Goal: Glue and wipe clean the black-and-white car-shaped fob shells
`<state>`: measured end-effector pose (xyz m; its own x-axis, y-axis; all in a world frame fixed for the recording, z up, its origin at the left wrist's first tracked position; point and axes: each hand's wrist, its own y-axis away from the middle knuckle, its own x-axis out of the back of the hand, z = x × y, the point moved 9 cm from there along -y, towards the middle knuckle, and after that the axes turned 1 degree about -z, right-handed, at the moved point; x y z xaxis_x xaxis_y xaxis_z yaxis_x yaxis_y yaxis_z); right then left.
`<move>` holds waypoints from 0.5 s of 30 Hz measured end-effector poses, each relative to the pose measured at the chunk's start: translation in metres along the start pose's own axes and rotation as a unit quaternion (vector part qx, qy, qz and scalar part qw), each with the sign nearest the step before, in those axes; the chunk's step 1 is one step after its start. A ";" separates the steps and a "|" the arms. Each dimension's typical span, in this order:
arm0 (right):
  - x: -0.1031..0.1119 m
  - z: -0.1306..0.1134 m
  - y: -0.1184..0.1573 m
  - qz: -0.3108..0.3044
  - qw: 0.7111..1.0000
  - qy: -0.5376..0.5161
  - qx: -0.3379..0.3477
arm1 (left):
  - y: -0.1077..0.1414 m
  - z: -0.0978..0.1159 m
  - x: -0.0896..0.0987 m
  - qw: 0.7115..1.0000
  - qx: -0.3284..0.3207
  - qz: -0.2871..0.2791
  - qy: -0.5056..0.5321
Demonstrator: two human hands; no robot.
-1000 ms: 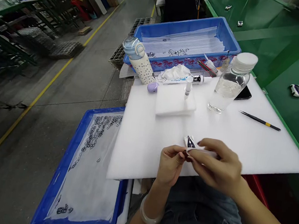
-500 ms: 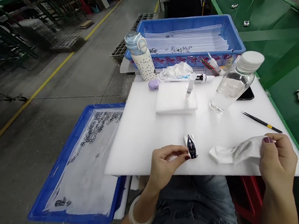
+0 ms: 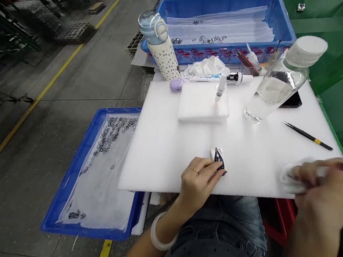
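Near the front edge of the white foam board (image 3: 162,156), my left hand (image 3: 201,178) has its fingers closed on a small black-and-white toy car (image 3: 217,155). The car lies on the board, its near end covered by my fingertips. My right hand (image 3: 325,181), smeared by motion, is at the board's right edge. Its fingers are bunched on a crumpled white cloth (image 3: 289,178). Black tweezers (image 3: 307,135) with a yellow band lie beyond that hand.
A foam block (image 3: 202,103) bears an upright syringe (image 3: 221,86). Behind stand a dotted bottle (image 3: 166,61) and a clear bottle (image 3: 274,88), near a purple case (image 3: 176,84) and a phone (image 3: 292,100). Blue trays (image 3: 46,213) (image 3: 229,0) sit left and behind.
My left hand has moved onto the car and now grips its near end. My right hand has shifted right with the cloth, now bunched up. The view has tilted down slightly.
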<state>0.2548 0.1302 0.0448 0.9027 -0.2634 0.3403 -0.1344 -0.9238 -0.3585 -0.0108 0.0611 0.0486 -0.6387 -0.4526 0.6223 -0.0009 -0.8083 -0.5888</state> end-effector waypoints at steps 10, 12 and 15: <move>-0.129 -0.045 0.032 -0.365 0.924 0.117 0.018 | 0.002 -0.020 -0.004 0.990 0.103 -0.046 0.080; -0.130 -0.044 0.031 -0.357 0.923 0.137 0.031 | 0.002 -0.028 -0.005 0.982 0.140 -0.060 0.115; -0.131 -0.045 0.032 -0.350 0.924 0.151 0.035 | 0.001 -0.034 -0.005 0.975 0.162 -0.078 0.133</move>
<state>0.1136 0.1225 0.0272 0.6018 0.3166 0.7332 0.4758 -0.8795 -0.0107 -0.0333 0.0754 0.0276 -0.8270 -0.2363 0.5101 0.1023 -0.9555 -0.2768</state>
